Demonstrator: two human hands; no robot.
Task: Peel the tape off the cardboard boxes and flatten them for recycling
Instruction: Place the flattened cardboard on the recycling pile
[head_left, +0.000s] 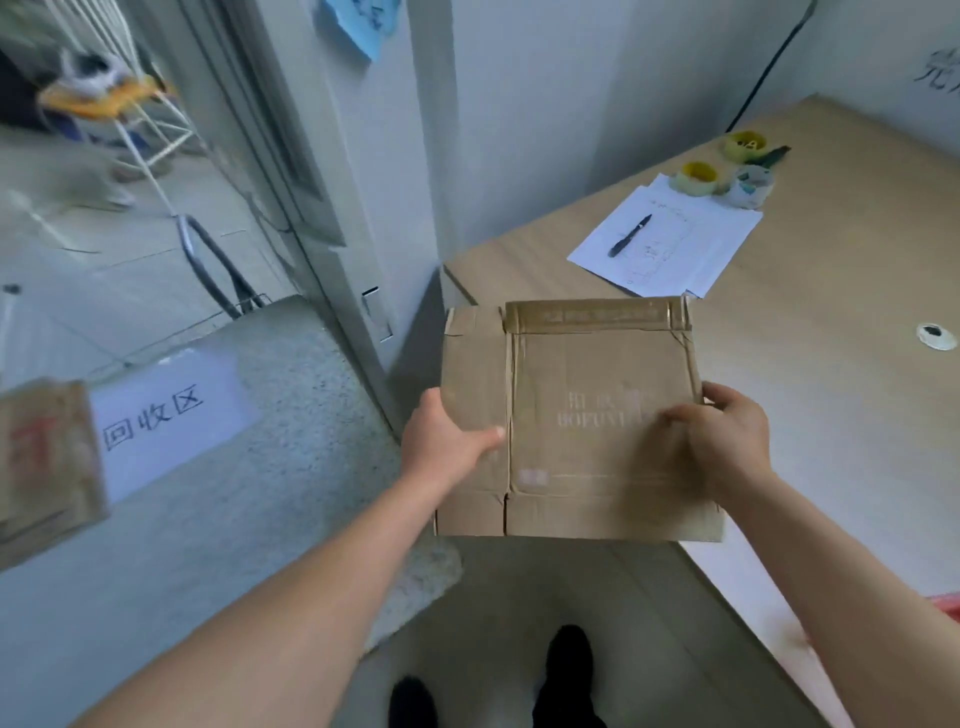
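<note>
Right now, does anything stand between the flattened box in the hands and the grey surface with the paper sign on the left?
Nothing visible does. Both hands hold the flattened box in the air, and the grey surface by the paper sign lies open; another cardboard piece lies at its far left.

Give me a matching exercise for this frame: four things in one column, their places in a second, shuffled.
Things:
1. flattened cardboard box
2. black pen
3. tape rolls
4. sign with handwritten characters

Places:
A. on the white papers
B. on the grey speckled surface, left
C. held between left hand and right hand
D. on the table, beyond the papers

Pairs: 1-C, 2-A, 3-D, 4-B
</note>
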